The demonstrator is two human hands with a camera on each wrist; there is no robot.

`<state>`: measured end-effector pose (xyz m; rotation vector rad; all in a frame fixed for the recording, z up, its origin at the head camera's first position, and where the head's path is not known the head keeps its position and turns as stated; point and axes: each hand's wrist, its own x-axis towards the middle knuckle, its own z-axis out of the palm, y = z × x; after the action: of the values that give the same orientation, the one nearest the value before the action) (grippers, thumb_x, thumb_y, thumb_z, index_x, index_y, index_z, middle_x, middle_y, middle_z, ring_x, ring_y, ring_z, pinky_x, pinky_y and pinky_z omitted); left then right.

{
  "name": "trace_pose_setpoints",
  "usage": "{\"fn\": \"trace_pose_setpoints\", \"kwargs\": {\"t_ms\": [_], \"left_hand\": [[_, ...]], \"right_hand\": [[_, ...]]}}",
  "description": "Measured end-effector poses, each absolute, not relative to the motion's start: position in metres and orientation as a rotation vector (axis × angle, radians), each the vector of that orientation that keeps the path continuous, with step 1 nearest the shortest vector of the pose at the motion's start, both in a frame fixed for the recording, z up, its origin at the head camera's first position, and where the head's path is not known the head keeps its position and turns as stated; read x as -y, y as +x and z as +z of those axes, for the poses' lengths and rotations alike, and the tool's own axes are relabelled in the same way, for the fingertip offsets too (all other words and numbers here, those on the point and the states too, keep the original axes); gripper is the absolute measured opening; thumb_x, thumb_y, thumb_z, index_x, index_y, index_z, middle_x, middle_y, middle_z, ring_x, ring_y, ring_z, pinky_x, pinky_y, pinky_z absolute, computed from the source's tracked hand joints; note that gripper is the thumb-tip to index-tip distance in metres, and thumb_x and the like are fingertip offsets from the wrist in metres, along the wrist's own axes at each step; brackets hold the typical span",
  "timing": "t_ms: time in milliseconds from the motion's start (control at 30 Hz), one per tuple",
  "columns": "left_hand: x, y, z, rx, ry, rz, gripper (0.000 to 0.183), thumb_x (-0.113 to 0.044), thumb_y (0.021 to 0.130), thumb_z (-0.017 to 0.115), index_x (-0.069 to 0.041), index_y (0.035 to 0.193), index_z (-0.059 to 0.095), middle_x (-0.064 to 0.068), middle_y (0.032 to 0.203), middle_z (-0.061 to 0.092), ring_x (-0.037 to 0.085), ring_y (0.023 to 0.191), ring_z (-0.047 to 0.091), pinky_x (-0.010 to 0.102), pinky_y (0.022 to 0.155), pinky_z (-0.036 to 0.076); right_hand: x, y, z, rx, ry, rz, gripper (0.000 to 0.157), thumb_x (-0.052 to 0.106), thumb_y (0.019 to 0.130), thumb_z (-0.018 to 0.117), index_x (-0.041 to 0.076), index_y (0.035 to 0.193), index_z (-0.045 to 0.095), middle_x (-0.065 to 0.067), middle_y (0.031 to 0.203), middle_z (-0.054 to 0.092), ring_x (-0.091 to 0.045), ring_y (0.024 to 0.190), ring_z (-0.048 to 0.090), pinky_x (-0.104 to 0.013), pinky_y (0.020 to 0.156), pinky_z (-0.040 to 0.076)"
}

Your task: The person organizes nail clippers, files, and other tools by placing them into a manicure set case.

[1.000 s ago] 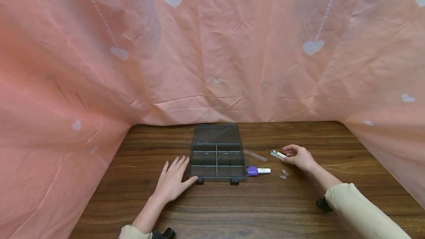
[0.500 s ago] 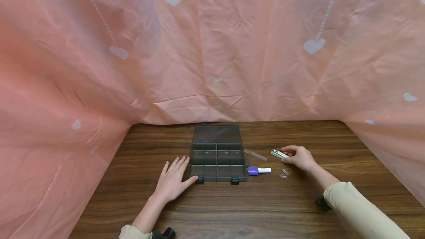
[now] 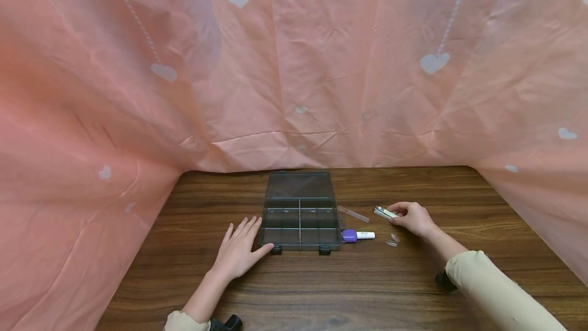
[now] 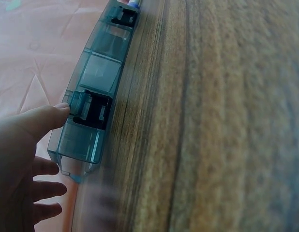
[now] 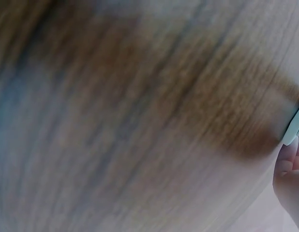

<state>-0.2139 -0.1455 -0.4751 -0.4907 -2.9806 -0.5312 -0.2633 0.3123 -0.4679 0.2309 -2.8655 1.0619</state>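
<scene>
We see pink cloth (image 3: 294, 65) printed with pale hearts hanging behind and at both sides of a dark wooden desk (image 3: 303, 295). On the desk, near the middle, lies a smoky, see-through case (image 3: 300, 221) with dividers and two dark clasps (image 3: 324, 250) along its near edge; we cannot tell how its lid stands.

The left hand (image 3: 239, 256) lies at the case's left side, fingers straight and gripping nothing, its thumb touching the near left corner beside a clasp. The right hand (image 3: 414, 218) is well apart, on the case's other side, and its grip pinches the end of what looks like a nail clipper (image 3: 383, 212) between thumb and fingers. We find the clipper's long axis running from that grip leftward and slightly away from the person, so its free end points toward the case side; the right hand is by far the nearer.

Between case and clipper, we note a purple-and-white bottle (image 3: 349, 236) just beside the case and a slim clear strip (image 3: 353, 214) slanting behind it. Smallest are two clear slivers (image 3: 391, 243) just nearer the person than the clipper.
</scene>
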Motion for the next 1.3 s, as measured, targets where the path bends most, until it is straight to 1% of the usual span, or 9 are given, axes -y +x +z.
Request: {"fn": "trace_pose_setpoints", "kwargs": {"t_ms": [300, 500, 767, 933, 1300], "left_hand": [[0.145, -0.215, -0.474, 2.974, -0.495, -0.540, 0.079, -0.062, 0.089, 0.051, -0.009, 0.147, 0.039, 0.011, 0.148, 0.039, 0.030, 0.140, 0.027, 0.055, 0.112, 0.011], [0.145, -0.215, -0.474, 2.975, -0.503, -0.537, 0.079, -0.062, 0.089, 0.051, -0.010, 0.147, 0.038, 0.011, 0.149, 0.039, 0.030, 0.140, 0.027, 0.056, 0.112, 0.012], [0.145, -0.214, -0.472, 2.982, -0.493, -0.557, 0.079, -0.060, 0.089, 0.053, -0.009, 0.147, 0.038, 0.011, 0.149, 0.038, 0.030, 0.140, 0.027, 0.055, 0.112, 0.011], [0.145, -0.215, -0.472, 2.984, -0.490, -0.554, 0.079, -0.061, 0.089, 0.052, -0.009, 0.147, 0.038, 0.011, 0.149, 0.038, 0.030, 0.140, 0.027, 0.055, 0.113, 0.010], [0.146, -0.215, -0.474, 2.994, -0.486, -0.540, 0.081, -0.064, 0.089, 0.050, -0.010, 0.147, 0.038, 0.010, 0.149, 0.038, 0.030, 0.140, 0.027, 0.055, 0.112, 0.012]], "right_hand": [[-0.312, -0.264, -0.468, 2.858, 0.256, 1.090, 0.021, 0.001, 0.076, 0.074, -0.003, 0.096, 0.070, -0.004, 0.079, 0.065, -0.016, 0.073, 0.057, -0.025, 0.060, 0.043], [-0.314, -0.265, -0.468, 2.851, 0.250, 1.098, 0.020, 0.001, 0.077, 0.073, -0.003, 0.096, 0.070, -0.004, 0.080, 0.065, -0.013, 0.072, 0.056, -0.024, 0.061, 0.044], [-0.308, -0.265, -0.456, 2.845, 0.284, 1.047, 0.021, 0.003, 0.078, 0.072, -0.002, 0.099, 0.070, -0.004, 0.081, 0.066, -0.013, 0.074, 0.058, -0.024, 0.062, 0.044], [-0.303, -0.267, -0.448, 2.816, 0.324, 1.031, 0.022, 0.004, 0.078, 0.073, -0.001, 0.099, 0.071, -0.003, 0.080, 0.066, -0.012, 0.073, 0.057, -0.024, 0.062, 0.044], [-0.282, -0.275, -0.434, 2.773, 0.399, 1.070, 0.022, 0.003, 0.079, 0.072, -0.002, 0.100, 0.070, -0.005, 0.081, 0.067, -0.015, 0.073, 0.059, -0.024, 0.062, 0.046]]}}
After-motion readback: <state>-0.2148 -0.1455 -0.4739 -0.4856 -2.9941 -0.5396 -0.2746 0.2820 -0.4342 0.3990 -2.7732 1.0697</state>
